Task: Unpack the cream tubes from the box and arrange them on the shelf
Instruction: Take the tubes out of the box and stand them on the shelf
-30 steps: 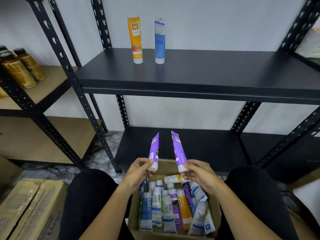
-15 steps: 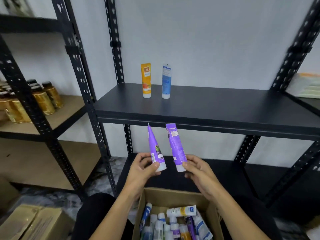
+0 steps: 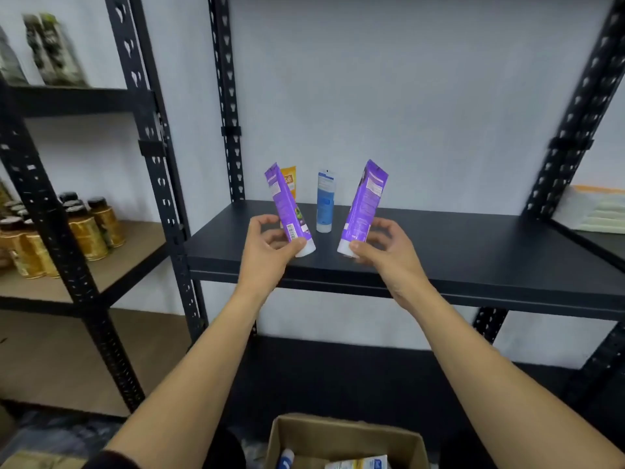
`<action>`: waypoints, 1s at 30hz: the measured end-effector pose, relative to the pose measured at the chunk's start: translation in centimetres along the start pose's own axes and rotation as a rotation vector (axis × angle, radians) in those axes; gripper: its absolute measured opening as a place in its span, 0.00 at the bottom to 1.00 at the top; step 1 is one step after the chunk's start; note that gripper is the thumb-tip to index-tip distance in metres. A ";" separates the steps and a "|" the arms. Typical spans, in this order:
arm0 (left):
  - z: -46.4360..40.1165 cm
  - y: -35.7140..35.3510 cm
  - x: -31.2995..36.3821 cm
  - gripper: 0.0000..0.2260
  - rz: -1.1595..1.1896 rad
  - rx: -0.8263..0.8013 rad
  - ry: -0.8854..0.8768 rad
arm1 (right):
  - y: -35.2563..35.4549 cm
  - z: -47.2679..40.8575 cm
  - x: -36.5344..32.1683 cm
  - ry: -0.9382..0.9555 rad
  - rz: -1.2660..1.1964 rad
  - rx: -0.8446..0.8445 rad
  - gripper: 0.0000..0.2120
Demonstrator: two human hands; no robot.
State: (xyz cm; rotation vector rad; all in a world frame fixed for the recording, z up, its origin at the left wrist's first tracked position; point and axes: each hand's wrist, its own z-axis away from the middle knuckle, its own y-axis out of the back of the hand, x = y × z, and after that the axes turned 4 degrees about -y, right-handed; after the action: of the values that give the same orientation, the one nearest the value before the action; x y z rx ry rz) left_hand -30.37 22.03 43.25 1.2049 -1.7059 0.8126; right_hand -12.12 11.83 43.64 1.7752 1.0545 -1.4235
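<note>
My left hand (image 3: pixel 267 248) pinches a purple cream tube (image 3: pixel 287 208) near its white cap, cap down, over the front of the black shelf (image 3: pixel 473 245). My right hand (image 3: pixel 382 248) pinches a second purple tube (image 3: pixel 363 206) the same way, tilted to the right. Both tubes hang just above the shelf board. Behind them an orange tube (image 3: pixel 290 182) and a blue tube (image 3: pixel 325 201) stand upright on their caps near the shelf's back. The cardboard box (image 3: pixel 341 438) sits open at the bottom edge, with a few tubes showing inside.
Black perforated uprights (image 3: pixel 148 157) frame the shelf on both sides. A wooden shelf on the left holds several gold jars (image 3: pixel 84 231). Dark packets (image 3: pixel 54 49) stand on an upper left shelf. Stacked light material (image 3: pixel 598 211) lies on the right neighbour shelf.
Both hands rose from the box to shelf height, carrying the purple tubes, and moved apart. The view tilted upward, leaving only the box's rim in sight.
</note>
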 end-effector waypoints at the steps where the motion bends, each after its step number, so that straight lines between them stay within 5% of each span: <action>1: -0.8 -0.3 0.0 0.22 -0.027 -0.005 -0.012 | 0.1 -0.9 -0.4 0.017 0.030 0.012 0.24; 20: -10.8 -4.4 -5.9 0.27 -0.289 -0.061 -0.127 | 2.0 -11.7 0.0 0.179 0.307 0.083 0.42; 30: -11.7 -5.0 -8.6 0.28 -0.386 -0.080 -0.106 | 1.9 -14.6 1.6 0.234 0.387 0.094 0.44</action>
State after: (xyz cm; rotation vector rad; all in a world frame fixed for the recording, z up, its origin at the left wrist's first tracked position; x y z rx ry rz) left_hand -21.07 33.87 40.31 1.4817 -1.5039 0.4493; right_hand -3.34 23.62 45.37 2.1154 0.7098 -1.0617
